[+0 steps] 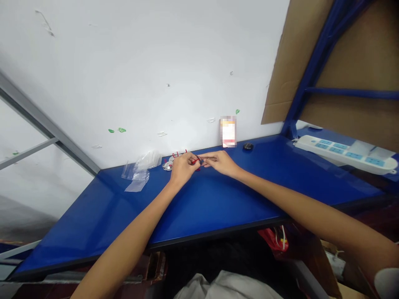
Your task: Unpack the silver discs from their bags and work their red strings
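Note:
Near the wall, my left hand (183, 168) pinches a small red and dark item (197, 160), thin like a cord or strap. My right hand (223, 162) meets it from the other side, fingers pressed together at the item's right end. What lies between those right fingertips is too small to make out. Just left of my left hand, and partly hidden behind it, are several shiny silver round pieces (167, 166) with thin red bits standing up from them.
Clear plastic bags (139, 171) lie left on the blue table (212, 207). A small card (228, 132) leans against the wall, with a black object (248, 146) beside it. A white power strip (346, 153) lies at the right, by a blue metal frame (311, 70).

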{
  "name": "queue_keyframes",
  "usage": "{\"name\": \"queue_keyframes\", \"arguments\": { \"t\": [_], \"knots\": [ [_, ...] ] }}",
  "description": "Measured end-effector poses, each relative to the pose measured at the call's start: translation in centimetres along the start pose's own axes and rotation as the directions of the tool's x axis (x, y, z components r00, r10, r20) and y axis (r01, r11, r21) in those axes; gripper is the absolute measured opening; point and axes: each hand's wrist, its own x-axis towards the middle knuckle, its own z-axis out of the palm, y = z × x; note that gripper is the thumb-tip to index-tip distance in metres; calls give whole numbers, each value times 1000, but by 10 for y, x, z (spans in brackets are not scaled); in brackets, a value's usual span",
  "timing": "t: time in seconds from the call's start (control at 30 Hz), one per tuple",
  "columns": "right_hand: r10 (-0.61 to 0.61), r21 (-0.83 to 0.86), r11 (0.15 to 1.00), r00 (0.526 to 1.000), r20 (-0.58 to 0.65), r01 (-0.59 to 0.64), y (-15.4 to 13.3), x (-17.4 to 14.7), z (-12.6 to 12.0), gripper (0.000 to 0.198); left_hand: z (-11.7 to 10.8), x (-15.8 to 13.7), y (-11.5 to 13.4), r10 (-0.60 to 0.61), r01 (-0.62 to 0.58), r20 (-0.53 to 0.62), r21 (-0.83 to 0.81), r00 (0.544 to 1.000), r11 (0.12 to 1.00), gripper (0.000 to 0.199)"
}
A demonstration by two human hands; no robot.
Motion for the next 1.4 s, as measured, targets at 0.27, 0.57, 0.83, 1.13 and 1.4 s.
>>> {"name": "queue_keyframes", "arguments": {
  "t": [0.27,0.57,0.83,1.13,1.4],
  "knots": [
    [-262,-292,924,965,-14,247,-7,-4,-6,26,7,-2,5,-258,267,81,-434,963,861,14],
    [-337,-319,900,938,-82,295,-11,-4,-10,17,-1,-1,6,-292,393,265,-667,919,632,40],
    [-444,-378,841,893,-76,387,-18,-6,-11,16,-2,-2,7,-273,405,299,-696,914,593,39],
    [-412,-367,856,910,-56,365,-22,-8,-10,18,-2,-1,5,-292,413,293,-687,910,598,41],
    [-356,-463,824,934,24,326,-19,-4,-18,16,-4,2,-2,-253,383,290,-610,923,694,40]
  ]
}}
